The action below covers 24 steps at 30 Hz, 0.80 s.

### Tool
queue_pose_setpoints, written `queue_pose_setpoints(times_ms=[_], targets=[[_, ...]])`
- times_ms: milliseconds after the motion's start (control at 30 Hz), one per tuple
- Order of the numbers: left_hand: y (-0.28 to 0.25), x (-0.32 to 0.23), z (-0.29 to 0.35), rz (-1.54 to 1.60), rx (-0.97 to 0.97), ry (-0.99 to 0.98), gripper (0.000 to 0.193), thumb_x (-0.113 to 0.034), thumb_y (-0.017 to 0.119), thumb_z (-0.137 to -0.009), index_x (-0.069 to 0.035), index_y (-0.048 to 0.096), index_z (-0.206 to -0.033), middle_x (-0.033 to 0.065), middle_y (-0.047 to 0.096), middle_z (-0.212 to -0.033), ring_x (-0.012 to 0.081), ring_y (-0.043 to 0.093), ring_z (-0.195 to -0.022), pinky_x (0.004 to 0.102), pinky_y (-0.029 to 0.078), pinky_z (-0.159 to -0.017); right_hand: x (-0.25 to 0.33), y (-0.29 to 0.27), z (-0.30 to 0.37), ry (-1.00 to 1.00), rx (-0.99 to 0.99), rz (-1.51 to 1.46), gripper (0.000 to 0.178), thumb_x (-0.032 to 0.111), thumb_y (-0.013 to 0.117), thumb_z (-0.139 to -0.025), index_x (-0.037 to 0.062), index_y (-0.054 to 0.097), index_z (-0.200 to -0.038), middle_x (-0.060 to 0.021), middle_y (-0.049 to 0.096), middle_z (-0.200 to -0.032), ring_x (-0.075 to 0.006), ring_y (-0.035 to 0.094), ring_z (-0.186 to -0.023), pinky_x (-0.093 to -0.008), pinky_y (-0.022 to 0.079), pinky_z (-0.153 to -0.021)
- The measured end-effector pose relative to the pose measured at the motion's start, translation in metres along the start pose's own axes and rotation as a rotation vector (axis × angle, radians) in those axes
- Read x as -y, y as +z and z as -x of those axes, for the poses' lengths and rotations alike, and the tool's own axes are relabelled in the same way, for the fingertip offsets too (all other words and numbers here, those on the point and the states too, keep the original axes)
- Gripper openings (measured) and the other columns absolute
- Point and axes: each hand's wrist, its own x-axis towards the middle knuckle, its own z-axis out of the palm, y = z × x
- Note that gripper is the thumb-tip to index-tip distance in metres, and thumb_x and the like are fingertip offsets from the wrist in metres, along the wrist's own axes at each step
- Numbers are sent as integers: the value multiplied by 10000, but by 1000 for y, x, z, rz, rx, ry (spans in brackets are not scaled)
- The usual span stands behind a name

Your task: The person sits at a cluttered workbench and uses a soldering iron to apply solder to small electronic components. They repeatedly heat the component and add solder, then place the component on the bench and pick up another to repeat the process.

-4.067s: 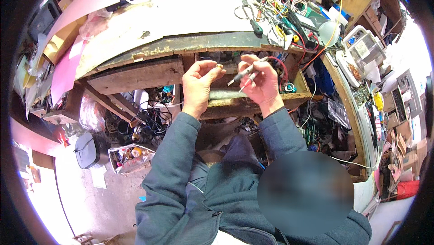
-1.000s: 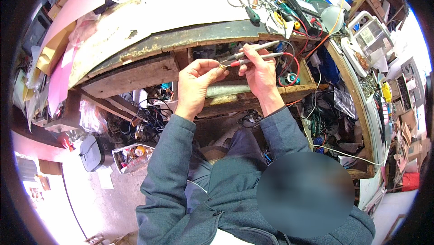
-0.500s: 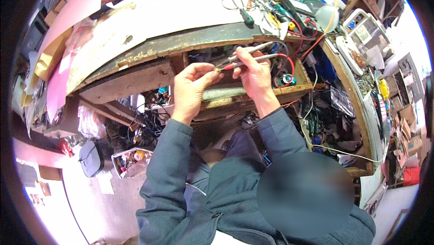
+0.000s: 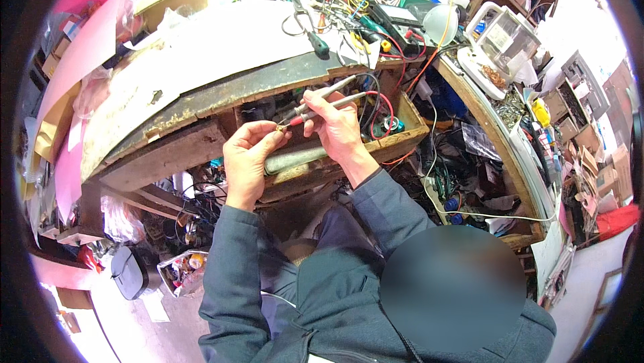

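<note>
My left hand (image 4: 245, 163) pinches a tiny brass-coloured part (image 4: 282, 126) between thumb and fingertips, above an open wooden drawer (image 4: 396, 140). In my right hand (image 4: 339, 130) are two grey-handled test probes, held like chopsticks. The upper probe (image 4: 344, 86) has a dark lead; the lower probe (image 4: 351, 99) has a red collar near its tip and a red lead (image 4: 390, 109) looping down over the drawer. Both tips point at the small part; whether each one touches it is too small to tell. A pale, rounded long object (image 4: 295, 160) lies in the drawer beneath my hands.
White sheeting (image 4: 208, 44) covers much of the workbench. Green-handled pliers (image 4: 315, 38), a dark meter-like device (image 4: 397, 16) and tangled wires lie at its back right. A white cable (image 4: 496, 216) crosses the cluttered space at right. A box of odds and ends (image 4: 181, 272) stands on the floor at left.
The whole view has shifted, so bench, drawer and hands appear farther left and lower. Both hands keep their grips, with the probe tips still at the small part.
</note>
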Motion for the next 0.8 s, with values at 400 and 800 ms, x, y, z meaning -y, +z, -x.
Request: queue_pose_setpoints(times_ms=[400, 800], targets=[[-2, 0, 1, 18, -7, 8, 163, 9, 690, -880, 35, 646, -1035, 123, 708, -948, 212, 715, -862, 315, 583, -805, 0, 3, 0, 30, 11, 4, 139, 128, 727, -884, 12, 663, -927, -78, 680, -818, -167, 682, -611, -252, 524, -429], [-2, -1, -2, 170, -21, -62, 274, 18, 697, -872, 68, 647, -1137, 172, 707, -1013, 241, 719, -895, 344, 597, -835, 3, -2, 2, -39, 142, -42, 201, 48, 702, -872, 5, 657, -1063, -85, 687, -808, -133, 638, -610, -247, 523, -508]])
